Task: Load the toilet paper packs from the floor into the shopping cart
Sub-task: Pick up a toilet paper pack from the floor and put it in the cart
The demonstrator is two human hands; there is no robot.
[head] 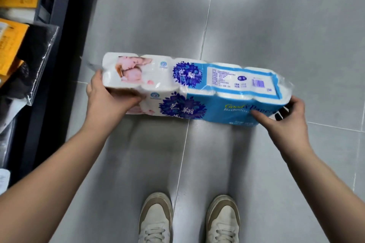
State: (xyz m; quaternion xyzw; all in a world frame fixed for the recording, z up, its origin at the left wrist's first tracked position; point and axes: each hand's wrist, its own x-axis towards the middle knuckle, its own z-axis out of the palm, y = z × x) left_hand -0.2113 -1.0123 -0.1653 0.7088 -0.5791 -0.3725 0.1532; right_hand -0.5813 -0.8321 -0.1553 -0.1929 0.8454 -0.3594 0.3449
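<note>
A long toilet paper pack (189, 87), white and blue with a purple flower print and a barcode label, lies crosswise over the grey floor in front of me. My left hand (106, 96) grips its left end, thumb across the near face and fingers round the far side. My right hand (284, 116) grips the right end, thumb on the blue near face and fingers curled round the plastic end. I cannot tell whether the pack rests on the floor or hangs just above it. No shopping cart is in view.
A dark shelf unit (57, 49) runs along the left edge, holding yellow packets (11, 45) and black goods in clear bags (35, 61). Grey floor tiles (276, 25) spread ahead and to the right. My two pale shoes (156, 221) stand at the bottom.
</note>
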